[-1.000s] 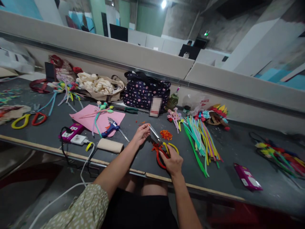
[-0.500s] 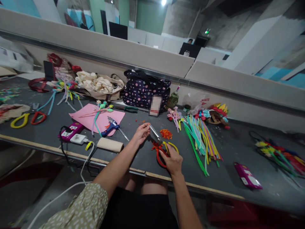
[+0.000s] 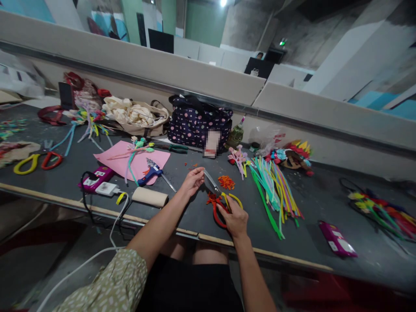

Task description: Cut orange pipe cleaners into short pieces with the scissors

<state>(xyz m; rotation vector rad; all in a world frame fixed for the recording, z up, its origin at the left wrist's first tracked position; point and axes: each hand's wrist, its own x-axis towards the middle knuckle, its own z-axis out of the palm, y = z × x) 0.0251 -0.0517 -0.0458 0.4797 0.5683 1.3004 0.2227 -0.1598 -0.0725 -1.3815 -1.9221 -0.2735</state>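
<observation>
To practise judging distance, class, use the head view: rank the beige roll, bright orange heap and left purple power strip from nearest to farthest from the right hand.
1. Bright orange heap: just beyond the right hand.
2. Beige roll: well to the left.
3. Left purple power strip: farther left, past the roll.

Left hand (image 3: 194, 181): anything between the fingers (image 3: 199, 171) too small to tell.
Scissors (image 3: 217, 189): handles partly hidden by right hand (image 3: 236, 219).
Pale upright object (image 3: 212, 143): pixelated, unidentifiable; covers part of patterned navy bag (image 3: 190, 125).
Plastic bag (image 3: 22, 78): cut off by left edge.
Patterned sleeve (image 3: 110, 277): cut off by lower edge.
Co-worker (image 3: 259, 56): mostly hidden behind monitor (image 3: 258, 68).
</observation>
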